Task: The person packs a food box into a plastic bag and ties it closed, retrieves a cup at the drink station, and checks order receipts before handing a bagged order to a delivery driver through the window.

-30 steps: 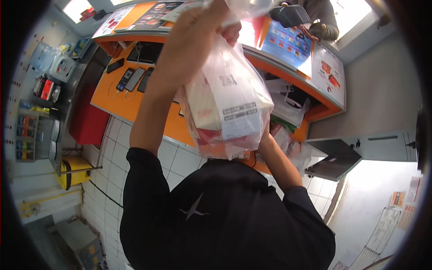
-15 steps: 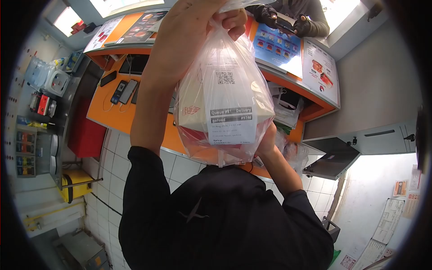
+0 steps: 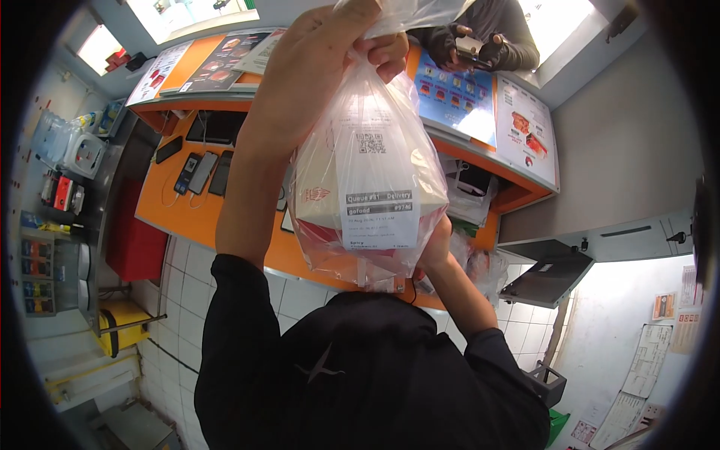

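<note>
A clear plastic bag hangs in front of my chest with a cream and red box inside. A white receipt with a QR code shows through the plastic. My left hand is closed round the gathered neck of the bag at the top. Lower down, my right hand is at the bag's right side, partly behind it; its fingers are hidden. The bag hangs upright above an orange counter.
Several phones lie on the counter at left. Menu sheets cover the raised ledge. Beyond it, a person in fingerless gloves holds a phone. An open metal flap juts out at right; a red box stands at left.
The bag has become steadier and its receipt faces the camera more squarely. My left hand still grips its neck. The gloved person has brought the phone lower, between both hands.
</note>
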The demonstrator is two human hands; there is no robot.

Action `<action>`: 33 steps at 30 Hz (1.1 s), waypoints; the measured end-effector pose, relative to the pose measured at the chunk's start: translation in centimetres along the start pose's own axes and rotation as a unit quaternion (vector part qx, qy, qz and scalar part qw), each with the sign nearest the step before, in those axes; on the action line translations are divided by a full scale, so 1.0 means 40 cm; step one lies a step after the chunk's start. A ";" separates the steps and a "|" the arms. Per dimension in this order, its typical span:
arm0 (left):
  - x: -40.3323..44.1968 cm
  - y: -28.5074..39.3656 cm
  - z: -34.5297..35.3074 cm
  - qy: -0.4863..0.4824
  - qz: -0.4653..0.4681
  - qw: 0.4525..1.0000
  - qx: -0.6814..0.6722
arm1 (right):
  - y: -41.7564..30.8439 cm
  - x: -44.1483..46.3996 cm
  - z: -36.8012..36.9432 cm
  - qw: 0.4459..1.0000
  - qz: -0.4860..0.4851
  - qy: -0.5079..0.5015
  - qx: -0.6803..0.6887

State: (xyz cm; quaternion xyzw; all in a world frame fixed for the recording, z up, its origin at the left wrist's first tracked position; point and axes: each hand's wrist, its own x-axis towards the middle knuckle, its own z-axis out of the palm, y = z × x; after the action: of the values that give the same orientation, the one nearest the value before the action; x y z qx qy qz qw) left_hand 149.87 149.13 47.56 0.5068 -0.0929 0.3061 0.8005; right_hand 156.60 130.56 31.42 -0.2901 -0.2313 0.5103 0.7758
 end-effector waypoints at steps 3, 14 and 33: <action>0.003 0.006 -0.023 0.004 0.023 0.986 0.165 | 0.008 0.023 -0.010 1.000 0.006 0.006 -0.008; 0.056 0.010 -0.110 0.025 -0.079 0.997 -0.009 | 0.037 -0.005 -0.024 0.995 0.046 0.023 -0.085; 0.134 -0.002 -0.189 0.017 -0.011 0.999 0.028 | 0.225 -0.352 -0.309 0.955 0.213 0.202 -0.048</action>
State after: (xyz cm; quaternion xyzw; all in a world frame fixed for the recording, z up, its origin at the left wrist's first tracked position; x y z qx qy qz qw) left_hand 152.95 157.81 46.42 0.5250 -0.0649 0.3081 0.7907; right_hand 153.54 117.68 15.42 -0.4663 -0.0271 0.5831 0.6647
